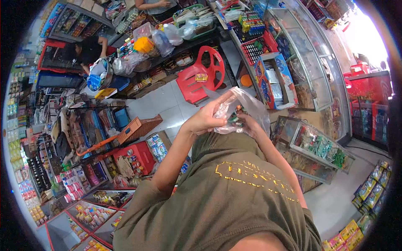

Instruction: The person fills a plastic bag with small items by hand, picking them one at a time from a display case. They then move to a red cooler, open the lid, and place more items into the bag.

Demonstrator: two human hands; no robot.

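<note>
I hold a clear plastic bag [251, 104] in front of my chest, above my olive t-shirt. My left hand [205, 119] grips the bag's crumpled edge with the fingers closed on the plastic. My right hand [248, 124] is partly covered by the bag and closes on it from the other side. Small green and dark packets [235, 118] show through the plastic between the two hands. What my right fingers touch inside the bag is hidden.
A red plastic chair [201, 77] stands on the tiled floor ahead. Glass display counters [312, 144] run along the right. An orange basket [138, 127] and racks of goods crowd the left. A person in black [90, 50] bends at a shelf; another person [157, 5] stands at the top.
</note>
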